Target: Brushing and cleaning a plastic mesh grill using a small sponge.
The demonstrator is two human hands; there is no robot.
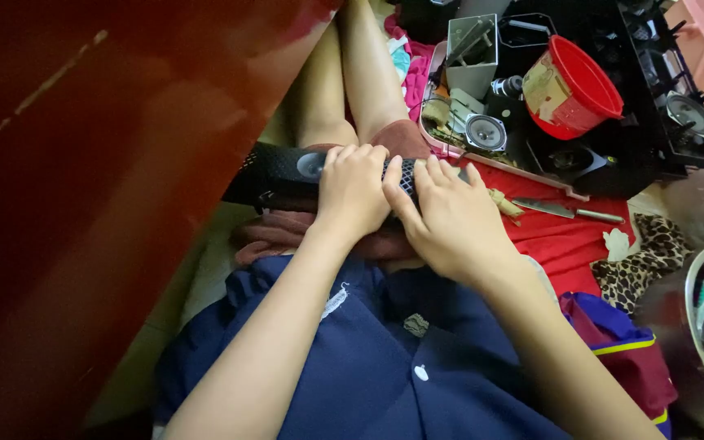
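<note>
Resting across the lap, a long black speaker point(287, 173) with a perforated mesh face was gripped by both hands. The left hand point(354, 189) was curled over its top, fingers pressed together on the mesh beside a round grey driver. The right hand point(452, 218) was laid just beside it, fingers slightly spread, thumb touching the mesh. Beyond the fingertips, a small round loose speaker cone point(485, 131), a red plastic bucket point(574, 88) and a metal knife point(568, 211) on red cloth point(564, 240) were seen.
</note>
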